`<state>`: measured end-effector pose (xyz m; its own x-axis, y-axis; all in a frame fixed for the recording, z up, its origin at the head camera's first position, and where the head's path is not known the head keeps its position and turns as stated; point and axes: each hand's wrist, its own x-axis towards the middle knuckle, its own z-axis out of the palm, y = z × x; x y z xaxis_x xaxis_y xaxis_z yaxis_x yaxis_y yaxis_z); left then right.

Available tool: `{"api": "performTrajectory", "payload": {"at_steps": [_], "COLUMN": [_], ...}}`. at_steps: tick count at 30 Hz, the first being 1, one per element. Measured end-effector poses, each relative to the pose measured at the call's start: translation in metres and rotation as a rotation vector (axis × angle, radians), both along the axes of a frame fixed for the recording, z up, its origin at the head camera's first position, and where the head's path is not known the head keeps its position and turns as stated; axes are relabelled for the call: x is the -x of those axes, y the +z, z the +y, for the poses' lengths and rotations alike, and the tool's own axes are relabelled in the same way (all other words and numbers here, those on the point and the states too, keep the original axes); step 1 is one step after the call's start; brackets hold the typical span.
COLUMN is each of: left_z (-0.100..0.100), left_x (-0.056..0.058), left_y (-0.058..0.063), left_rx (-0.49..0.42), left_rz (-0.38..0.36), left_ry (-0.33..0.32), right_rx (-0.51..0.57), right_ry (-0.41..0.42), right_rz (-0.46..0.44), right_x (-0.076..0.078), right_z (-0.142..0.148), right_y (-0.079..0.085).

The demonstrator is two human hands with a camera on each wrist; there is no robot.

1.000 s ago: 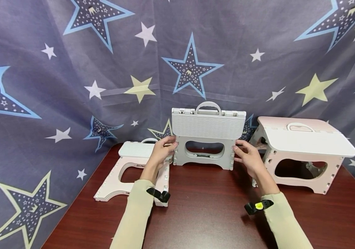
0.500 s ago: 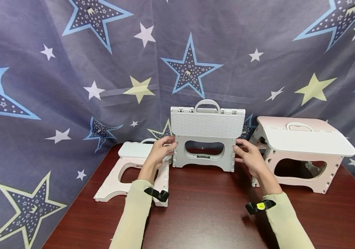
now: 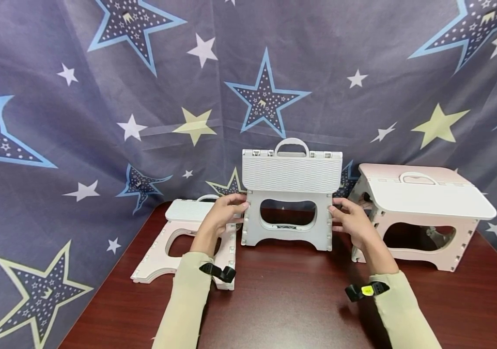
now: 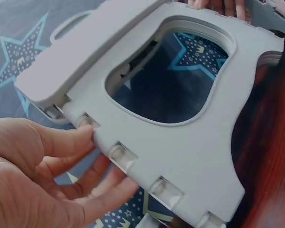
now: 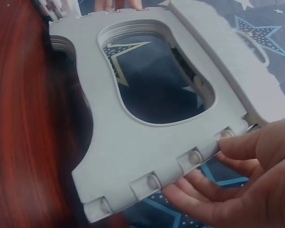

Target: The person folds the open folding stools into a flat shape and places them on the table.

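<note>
A light grey folding step stool [image 3: 292, 177], folded flat with its carry handle [image 3: 292, 143] at the top, stands upright in the middle of the head view. My left hand [image 3: 223, 216] grips its left side edge, thumb on the front and fingers behind. On the opposite edge, my right hand [image 3: 354, 225] holds it the same way. The left wrist view shows the thumb [image 4: 78, 139] pressed by the hinge pins. In the right wrist view the fingers [image 5: 199, 190] curl under the hinged edge, below the oval cutout.
A folded pink-and-white stool [image 3: 152, 259] lies at left on the dark red table [image 3: 283, 300], partly behind my left forearm. At right stands an unfolded pink-and-white stool [image 3: 431, 198], close to my right hand. A starry curtain [image 3: 318, 58] hangs behind.
The grey stool's lower edge has come toward me and it now faces me more squarely. Both hands have kept their grip and shifted slightly with it.
</note>
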<state>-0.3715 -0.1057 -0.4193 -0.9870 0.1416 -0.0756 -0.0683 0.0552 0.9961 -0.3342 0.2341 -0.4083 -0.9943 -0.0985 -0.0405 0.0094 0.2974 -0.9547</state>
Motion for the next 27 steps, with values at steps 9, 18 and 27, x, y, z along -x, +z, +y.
{"api": "performTrajectory", "payload": {"at_steps": [9, 18, 27], "left_z": [0.000, -0.001, -0.001], "left_x": [-0.009, -0.014, -0.014], "left_y": [0.012, 0.019, 0.019], "left_rx": [0.026, 0.060, 0.129], "left_rz": [-0.079, -0.118, -0.165], "left_ry": [0.006, -0.025, -0.051], "right_rx": [0.042, 0.061, 0.048], "right_ry": [0.057, 0.098, 0.165], "right_rz": [-0.051, -0.119, -0.181], "right_x": [-0.008, -0.010, -0.012], "right_z": [0.001, 0.004, 0.007], "right_y": [0.011, 0.018, 0.018]}}
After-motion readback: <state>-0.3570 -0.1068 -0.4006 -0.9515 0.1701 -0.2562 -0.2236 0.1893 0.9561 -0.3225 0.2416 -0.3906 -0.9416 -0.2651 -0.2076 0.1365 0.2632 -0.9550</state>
